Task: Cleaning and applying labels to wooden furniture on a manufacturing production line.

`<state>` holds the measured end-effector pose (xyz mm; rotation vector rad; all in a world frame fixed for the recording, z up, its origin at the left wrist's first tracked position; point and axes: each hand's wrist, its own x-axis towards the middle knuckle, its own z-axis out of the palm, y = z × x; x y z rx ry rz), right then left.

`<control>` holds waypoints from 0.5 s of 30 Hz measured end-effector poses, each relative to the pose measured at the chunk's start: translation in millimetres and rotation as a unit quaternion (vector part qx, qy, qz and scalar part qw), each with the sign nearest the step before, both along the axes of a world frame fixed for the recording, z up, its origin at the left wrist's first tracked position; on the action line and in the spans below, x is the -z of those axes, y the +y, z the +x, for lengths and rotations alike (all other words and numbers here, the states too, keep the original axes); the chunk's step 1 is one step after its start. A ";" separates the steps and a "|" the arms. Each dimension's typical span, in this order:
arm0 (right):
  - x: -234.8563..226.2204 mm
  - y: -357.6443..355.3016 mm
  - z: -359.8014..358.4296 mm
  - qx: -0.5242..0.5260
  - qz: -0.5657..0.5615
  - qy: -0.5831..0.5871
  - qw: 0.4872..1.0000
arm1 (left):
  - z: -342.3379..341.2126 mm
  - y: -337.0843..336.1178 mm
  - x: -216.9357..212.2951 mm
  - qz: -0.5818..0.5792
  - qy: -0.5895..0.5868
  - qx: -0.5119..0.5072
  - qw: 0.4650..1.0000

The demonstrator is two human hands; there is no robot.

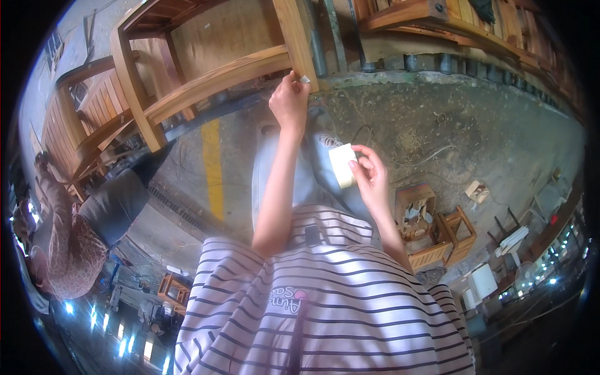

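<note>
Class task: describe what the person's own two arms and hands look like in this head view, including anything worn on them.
Both forearms are bare from above the elbow down, slim, with no gloves, watch or rings that I can make out. The left hand and right hand show bare fingers. The short sleeves belong to a white top with thin dark horizontal stripes and a small printed emblem on the chest.
</note>
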<state>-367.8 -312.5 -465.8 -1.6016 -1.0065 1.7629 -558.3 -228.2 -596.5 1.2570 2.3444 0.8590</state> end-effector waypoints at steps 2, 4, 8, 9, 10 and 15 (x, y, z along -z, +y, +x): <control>-1.3 0.8 -0.2 -0.013 -0.006 -0.008 1.000 | 1.2 0.0 0.7 -0.006 0.008 -0.002 1.000; -1.4 0.0 -1.4 -0.015 -0.007 -0.011 1.000 | -0.3 -1.9 2.7 -0.012 0.017 -0.005 1.000; -4.4 -1.1 -3.0 -0.015 -0.008 -0.025 1.000 | -9.0 -13.2 -6.2 0.055 -0.140 -0.075 0.986; -1.7 -2.2 -2.3 -0.016 -0.008 -0.026 1.000 | -12.3 -15.5 -11.4 0.068 -0.246 -0.113 0.960; 1.2 -3.6 -3.4 -0.015 -0.005 -0.023 1.000 | -22.2 -23.4 -7.4 0.061 -0.220 -0.102 0.968; 2.3 -4.9 -1.5 -0.010 -0.011 -0.025 1.000 | -31.2 -51.9 -15.4 0.005 -0.229 -0.019 0.973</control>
